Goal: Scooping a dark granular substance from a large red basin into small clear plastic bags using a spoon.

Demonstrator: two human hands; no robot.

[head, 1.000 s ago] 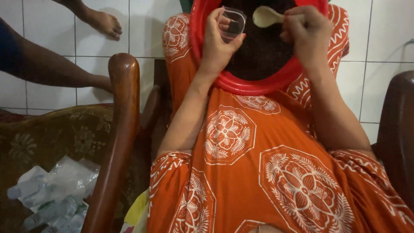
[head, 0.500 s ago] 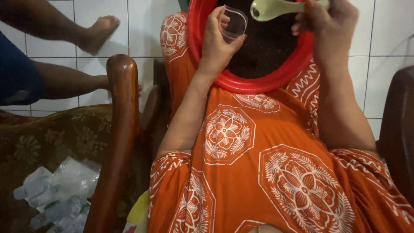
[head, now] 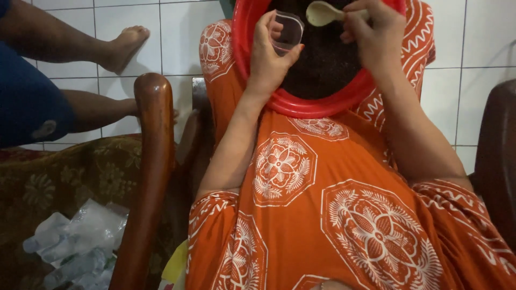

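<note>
Nearest the camera lay the orange patterned dress point(head: 344, 215) over the person's lap, with a wooden chair arm point(head: 148, 177) and a heap of clear plastic bags point(head: 75, 244) to the left.

Farther out, the red basin point(head: 301, 104) of dark material rested on the knees. The left hand point(head: 274, 59) had its grip closed on a small clear cup point(head: 287, 33), tilted above the basin. The right hand point(head: 373, 32) pinched a pale spoon point(head: 322, 13) by the handle, its bowl just beside the cup's mouth.

The step looked like spooning the dark stuff into the cup; a further scoop would call for dipping the spoon low and holding the cup steady.

Against half a second earlier, the spoon sat slightly lower and nearer the cup. Beyond, another person's foot point(head: 126, 45) on the tiled floor point(head: 177, 37) had shifted.
</note>
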